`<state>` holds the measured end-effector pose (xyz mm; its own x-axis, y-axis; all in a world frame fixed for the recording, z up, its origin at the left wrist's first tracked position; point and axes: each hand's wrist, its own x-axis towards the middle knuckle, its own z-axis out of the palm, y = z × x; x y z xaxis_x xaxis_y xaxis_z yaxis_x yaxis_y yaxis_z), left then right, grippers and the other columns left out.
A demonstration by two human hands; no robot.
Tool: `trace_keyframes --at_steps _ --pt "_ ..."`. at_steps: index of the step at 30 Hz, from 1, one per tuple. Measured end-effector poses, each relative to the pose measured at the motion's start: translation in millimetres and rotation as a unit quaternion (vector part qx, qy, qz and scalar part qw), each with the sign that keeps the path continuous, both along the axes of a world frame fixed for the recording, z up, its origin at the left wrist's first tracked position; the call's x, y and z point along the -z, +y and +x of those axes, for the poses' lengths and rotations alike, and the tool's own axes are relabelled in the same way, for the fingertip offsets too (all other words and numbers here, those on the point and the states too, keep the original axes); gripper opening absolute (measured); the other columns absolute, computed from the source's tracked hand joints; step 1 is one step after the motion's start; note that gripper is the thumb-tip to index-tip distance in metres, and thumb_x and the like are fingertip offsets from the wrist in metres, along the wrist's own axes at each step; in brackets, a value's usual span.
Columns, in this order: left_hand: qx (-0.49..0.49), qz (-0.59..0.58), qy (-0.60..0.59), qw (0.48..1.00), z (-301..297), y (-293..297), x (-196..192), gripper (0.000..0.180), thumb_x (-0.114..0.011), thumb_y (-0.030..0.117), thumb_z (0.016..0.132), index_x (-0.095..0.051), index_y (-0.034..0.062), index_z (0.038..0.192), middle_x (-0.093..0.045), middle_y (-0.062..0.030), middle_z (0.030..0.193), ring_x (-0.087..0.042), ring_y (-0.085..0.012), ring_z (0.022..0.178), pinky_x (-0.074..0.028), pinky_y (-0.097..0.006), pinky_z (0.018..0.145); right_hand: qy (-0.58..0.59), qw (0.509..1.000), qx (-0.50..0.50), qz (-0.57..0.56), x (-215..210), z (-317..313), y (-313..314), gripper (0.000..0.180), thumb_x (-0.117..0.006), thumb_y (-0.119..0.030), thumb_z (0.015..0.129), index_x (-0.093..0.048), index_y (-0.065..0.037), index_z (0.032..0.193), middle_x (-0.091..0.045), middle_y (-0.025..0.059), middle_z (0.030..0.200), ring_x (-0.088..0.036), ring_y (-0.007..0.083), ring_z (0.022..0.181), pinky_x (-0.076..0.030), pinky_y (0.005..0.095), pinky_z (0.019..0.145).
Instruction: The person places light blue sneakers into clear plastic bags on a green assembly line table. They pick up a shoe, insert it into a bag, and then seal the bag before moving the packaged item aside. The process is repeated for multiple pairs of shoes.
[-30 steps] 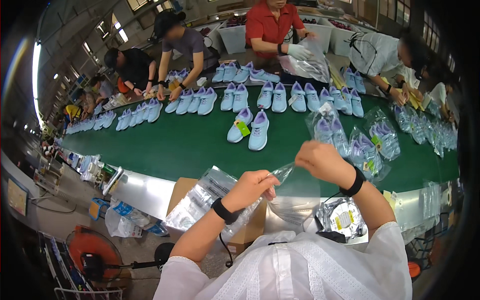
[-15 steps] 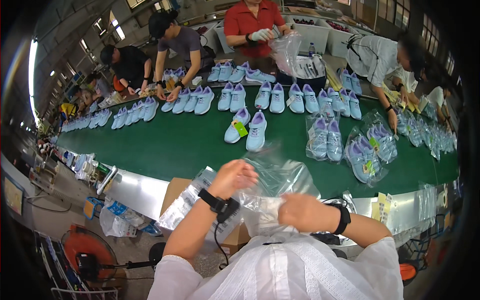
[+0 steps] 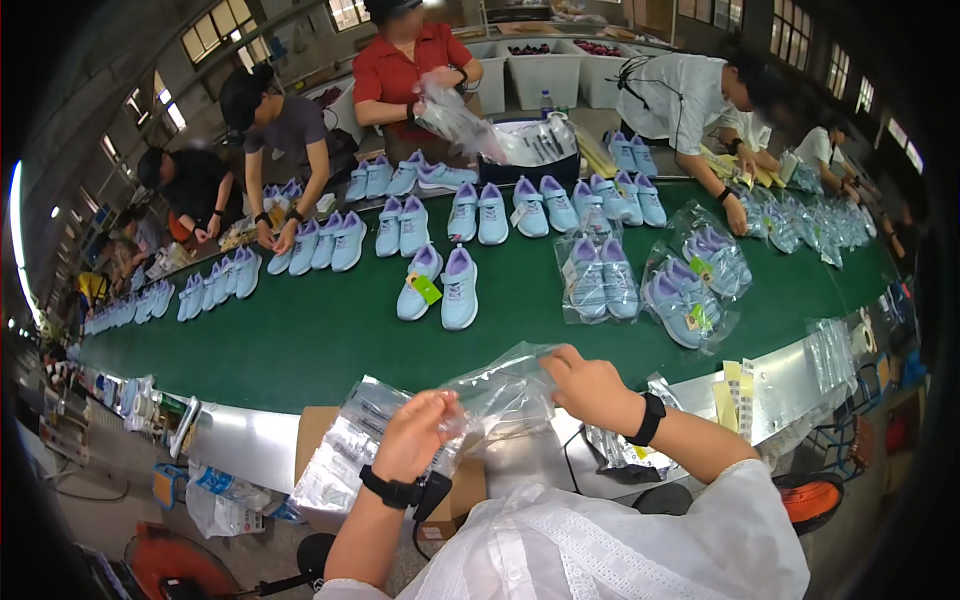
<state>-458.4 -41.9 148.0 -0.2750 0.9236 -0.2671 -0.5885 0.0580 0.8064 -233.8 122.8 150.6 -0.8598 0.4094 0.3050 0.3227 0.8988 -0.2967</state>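
Between my two hands a clear plastic bag (image 3: 505, 395) is stretched out, with no shoe visible inside. My left hand (image 3: 418, 432) pinches one side of it. At the upper right edge of the bag, my right hand (image 3: 592, 388) is closed on the plastic. Beyond the bag, on the green belt, stands a pair of light blue sneakers (image 3: 460, 288) with lilac linings. A green tag (image 3: 426, 290) hangs on the left shoe of that pair. Below my left forearm's side lies a stack of printed clear bags (image 3: 352, 450).
Bagged sneakers (image 3: 600, 280) lie to the right on the green belt (image 3: 250, 350), and rows of unbagged pairs line its far side. Several co-workers stand across; one in a red shirt (image 3: 410, 65) handles plastic bags. Yellow label sheets (image 3: 735, 400) lie on the metal ledge at right.
My hands have spread apart and the bag is pulled wider between them. My view has shifted, so the scene sits further left. The person in red has lowered their bags toward the dark box.
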Motion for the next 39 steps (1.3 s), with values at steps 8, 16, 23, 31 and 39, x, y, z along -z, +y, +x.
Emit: trace_keyframes --at_steps 8,16,23,31,39 --pt "0.005 -0.196 -0.007 0.981 -45 -9 77 0.011 -0.055 0.015 0.087 -0.058 0.0065 0.093 -0.057 -0.0034 0.082 -0.06 -0.0163 0.071 -0.05 -0.028 0.058 0.082 0.921 -0.37 0.087 2 -11 -52 0.012 -0.056 -0.014 0.068 -0.058 -0.003 0.073 -0.058 0.0104 0.082 -0.058 0.0268 0.076 -0.05 0.0358 0.064" --pt "-0.042 0.038 -0.247 0.967 -39 -11 64 0.009 -0.05 0.012 0.088 -0.054 0.0052 0.083 -0.047 0.0043 0.06 -0.045 -0.0019 0.049 -0.036 -0.014 0.039 -0.222 0.953 -0.167 -0.121 48 -11 -14 0.027 -0.059 -0.027 0.077 -0.057 -0.004 0.091 -0.06 0.0155 0.093 -0.06 0.0321 0.082 -0.049 0.0409 0.069" --pt "-0.005 -0.021 0.351 0.936 15 15 59 0.023 -0.045 0.021 0.09 -0.056 0.0056 0.077 -0.053 0.0001 0.067 -0.046 -0.0088 0.057 -0.036 -0.023 0.049 -0.29 0.94 -0.117 0.136 73 -31 -10 0.045 -0.058 -0.048 0.076 -0.063 -0.013 0.104 -0.061 0.0155 0.104 -0.055 0.0324 0.103 -0.03 0.056 0.096" --pt "-0.194 0.288 0.747 0.566 39 -43 -148 0.013 -0.056 0.007 0.075 -0.056 0.0006 0.086 -0.051 -0.0097 0.07 -0.05 -0.023 0.058 -0.04 -0.031 0.048 -0.258 0.936 -0.018 0.24 -84 -69 54 0.03 -0.052 -0.033 0.082 -0.065 -0.006 0.091 -0.061 0.0161 0.089 -0.058 0.0292 0.087 -0.044 0.0405 0.077" --pt "-0.027 0.123 0.532 0.837 27 -11 51 0.015 -0.044 0.016 0.09 -0.051 0.005 0.081 -0.054 -0.0124 0.072 -0.055 -0.0273 0.066 -0.043 -0.04 0.06 -0.419 0.898 -0.109 0.083 71 -24 23 0.03 -0.047 -0.026 0.087 -0.059 -0.005 0.104 -0.059 0.011 0.097 -0.055 0.0223 0.09 -0.046 0.0378 0.078"
